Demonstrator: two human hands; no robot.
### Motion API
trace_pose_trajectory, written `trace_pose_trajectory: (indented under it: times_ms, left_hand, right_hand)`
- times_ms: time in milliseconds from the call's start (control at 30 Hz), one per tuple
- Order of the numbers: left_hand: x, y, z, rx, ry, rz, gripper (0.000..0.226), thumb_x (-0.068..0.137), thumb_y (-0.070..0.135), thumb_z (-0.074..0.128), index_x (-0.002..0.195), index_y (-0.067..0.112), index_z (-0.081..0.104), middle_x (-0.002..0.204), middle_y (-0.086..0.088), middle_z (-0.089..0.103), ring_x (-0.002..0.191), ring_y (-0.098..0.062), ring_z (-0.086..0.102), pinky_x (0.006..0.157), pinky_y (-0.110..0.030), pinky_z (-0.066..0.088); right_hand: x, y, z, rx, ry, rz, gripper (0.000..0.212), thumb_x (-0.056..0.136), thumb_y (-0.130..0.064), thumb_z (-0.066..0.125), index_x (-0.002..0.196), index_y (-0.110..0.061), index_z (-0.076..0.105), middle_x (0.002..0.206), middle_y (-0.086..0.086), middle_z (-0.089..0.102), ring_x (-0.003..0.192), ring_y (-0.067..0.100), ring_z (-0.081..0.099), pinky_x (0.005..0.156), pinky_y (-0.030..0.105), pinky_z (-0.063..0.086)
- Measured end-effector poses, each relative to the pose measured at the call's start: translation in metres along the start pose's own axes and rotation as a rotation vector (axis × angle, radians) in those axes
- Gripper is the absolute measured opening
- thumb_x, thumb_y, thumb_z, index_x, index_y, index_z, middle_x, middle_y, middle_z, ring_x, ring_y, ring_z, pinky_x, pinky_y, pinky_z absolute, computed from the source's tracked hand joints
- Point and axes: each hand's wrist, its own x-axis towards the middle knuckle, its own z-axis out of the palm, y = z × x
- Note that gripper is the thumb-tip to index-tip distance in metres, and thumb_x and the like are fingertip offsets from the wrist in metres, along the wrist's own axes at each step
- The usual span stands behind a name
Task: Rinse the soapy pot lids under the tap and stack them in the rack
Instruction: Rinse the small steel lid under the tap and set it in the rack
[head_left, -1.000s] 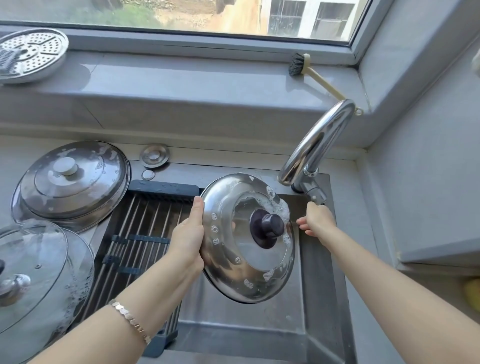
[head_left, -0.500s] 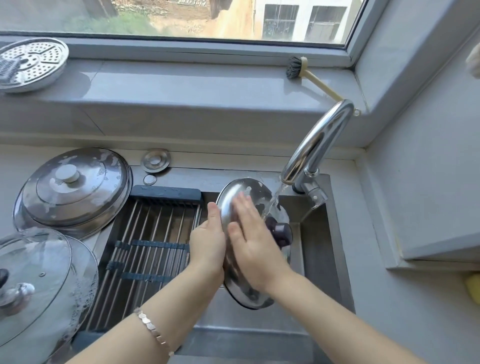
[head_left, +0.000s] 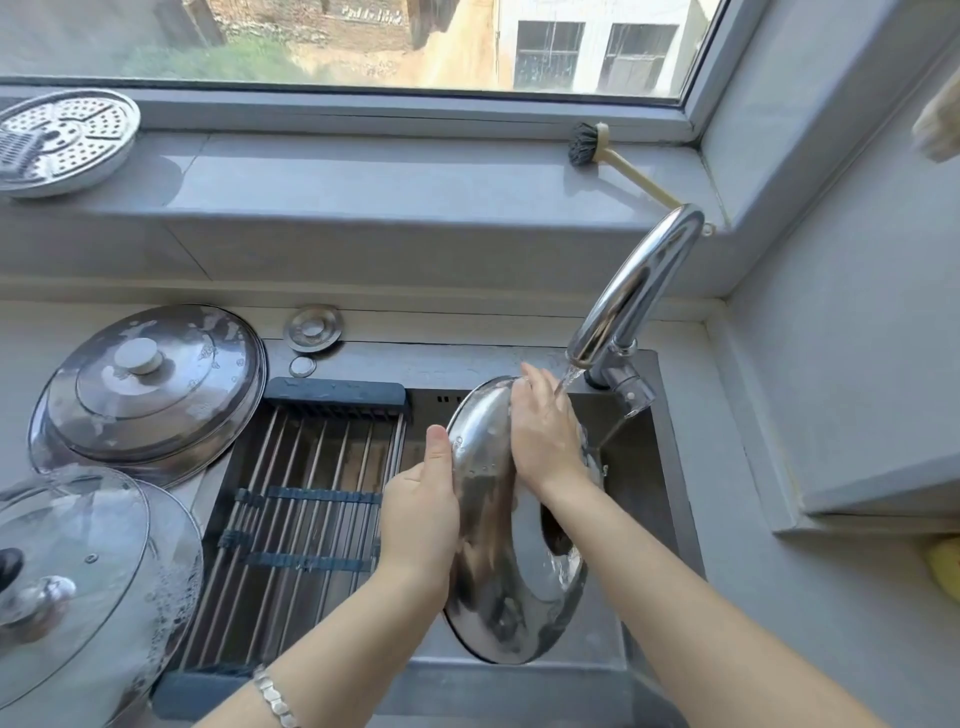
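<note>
A steel pot lid (head_left: 498, 597) stands almost on edge over the sink, its top face turned right. My left hand (head_left: 421, 509) grips its left rim, thumb up along the edge. My right hand (head_left: 543, 431) lies flat on the upper face with straight fingers, hiding the dark knob. Water runs from the chrome tap (head_left: 639, 291) onto the lid's top by my right fingertips. The roll-up rack (head_left: 306, 499) spans the sink's left half and holds nothing. A soapy steel lid (head_left: 150, 389) and soapy glass lids (head_left: 78, 571) lie on the counter at left.
The sink basin (head_left: 639, 483) is open on the right under the tap. A drain stopper (head_left: 313, 327) sits behind the rack. On the sill lie a perforated steamer plate (head_left: 62, 140) and a dish brush (head_left: 618, 161). A wall closes in at right.
My right hand went from the tap side onto the lid's face and slid up toward the rim. The water came on. The lid turned more edge-on toward me.
</note>
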Motion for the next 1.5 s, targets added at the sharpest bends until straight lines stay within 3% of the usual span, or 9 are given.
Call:
trace_pose_trajectory:
  times_ms: [200, 333, 467, 633, 767, 1033, 1167, 1300, 1500]
  left_hand:
    - [0.004, 0.001, -0.001, -0.04, -0.005, -0.014, 0.058, 0.094, 0.045, 0.041, 0.053, 0.007, 0.055, 0.05, -0.009, 0.056, 0.05, -0.022, 0.053, 0.055, -0.029, 0.041]
    - [0.001, -0.003, 0.001, 0.048, -0.017, 0.043, 0.051, 0.094, 0.046, 0.04, 0.062, 0.007, 0.049, 0.058, -0.013, 0.039, 0.058, -0.022, 0.037, 0.059, -0.03, 0.03]
    - [0.003, 0.001, 0.0, 0.024, -0.054, 0.047, 0.058, 0.095, 0.042, 0.041, 0.056, 0.003, 0.062, 0.05, -0.01, 0.057, 0.048, -0.018, 0.053, 0.053, -0.025, 0.04]
    - [0.0, -0.004, 0.001, 0.075, -0.061, 0.094, 0.06, 0.094, 0.042, 0.043, 0.041, 0.016, 0.033, 0.041, 0.0, 0.031, 0.041, -0.016, 0.028, 0.05, -0.028, 0.024]
    - [0.0, 0.0, 0.001, 0.037, -0.075, 0.1, 0.061, 0.095, 0.04, 0.041, 0.052, 0.0, 0.058, 0.045, -0.007, 0.049, 0.045, -0.017, 0.042, 0.051, -0.027, 0.033]
    - [-0.011, 0.013, 0.003, 0.079, -0.064, 0.245, 0.058, 0.094, 0.042, 0.039, 0.045, 0.013, 0.026, 0.045, -0.004, 0.023, 0.045, -0.017, 0.022, 0.048, -0.028, 0.019]
    - [0.008, 0.02, 0.009, -0.058, 0.061, 0.089, 0.057, 0.095, 0.042, 0.042, 0.053, 0.003, 0.045, 0.053, -0.01, 0.043, 0.056, -0.024, 0.041, 0.058, -0.033, 0.034]
    - [0.029, 0.033, 0.002, -0.258, 0.107, -0.091, 0.052, 0.095, 0.048, 0.039, 0.079, 0.008, 0.068, 0.084, -0.009, 0.072, 0.079, -0.021, 0.068, 0.078, -0.032, 0.053]
    - [0.017, 0.033, 0.006, -0.267, 0.091, -0.056, 0.049, 0.095, 0.046, 0.042, 0.072, 0.009, 0.065, 0.078, -0.01, 0.066, 0.077, -0.024, 0.063, 0.074, -0.036, 0.051]
  right_hand:
    - [-0.038, -0.007, 0.015, -0.107, -0.136, -0.24, 0.06, 0.09, -0.047, 0.018, 0.148, -0.028, 0.016, 0.152, -0.019, 0.001, 0.14, 0.001, -0.016, 0.116, 0.032, -0.01]
    - [-0.006, 0.001, 0.004, 0.04, 0.013, 0.108, 0.052, 0.098, -0.039, 0.019, 0.145, -0.019, 0.024, 0.156, 0.004, 0.015, 0.144, 0.017, 0.004, 0.118, 0.038, 0.003]
    - [-0.044, -0.008, 0.019, -0.134, -0.09, -0.258, 0.057, 0.087, -0.041, 0.018, 0.14, -0.027, 0.036, 0.152, -0.012, 0.019, 0.143, 0.007, -0.006, 0.115, 0.035, -0.012]
    - [-0.01, -0.004, 0.005, 0.033, 0.079, 0.066, 0.047, 0.097, -0.035, 0.026, 0.14, -0.018, 0.036, 0.151, 0.003, 0.026, 0.143, 0.018, 0.012, 0.118, 0.04, 0.008]
    - [-0.036, -0.014, 0.013, -0.13, -0.032, -0.229, 0.057, 0.088, -0.041, 0.024, 0.14, -0.023, 0.037, 0.154, -0.006, 0.016, 0.144, 0.01, -0.002, 0.118, 0.034, -0.003]
    - [0.049, 0.019, -0.008, 0.478, 0.174, 0.547, 0.036, 0.085, -0.043, 0.027, 0.08, -0.019, 0.054, 0.103, 0.006, 0.058, 0.111, 0.032, 0.054, 0.097, 0.042, 0.041]
    - [0.002, -0.012, 0.019, 0.014, 0.151, -0.026, 0.068, 0.088, -0.049, 0.018, 0.147, -0.014, 0.023, 0.156, 0.002, 0.018, 0.144, 0.015, 0.009, 0.117, 0.03, 0.005]
    - [-0.056, 0.0, 0.033, -0.263, 0.125, -0.503, 0.067, 0.095, -0.051, 0.017, 0.146, -0.007, 0.022, 0.154, 0.006, 0.016, 0.144, 0.015, 0.01, 0.117, 0.026, 0.002]
    - [-0.013, -0.026, 0.013, -0.24, 0.036, -0.338, 0.084, 0.079, -0.061, 0.007, 0.149, -0.014, 0.002, 0.157, -0.003, -0.005, 0.144, 0.006, -0.009, 0.112, 0.017, -0.014]
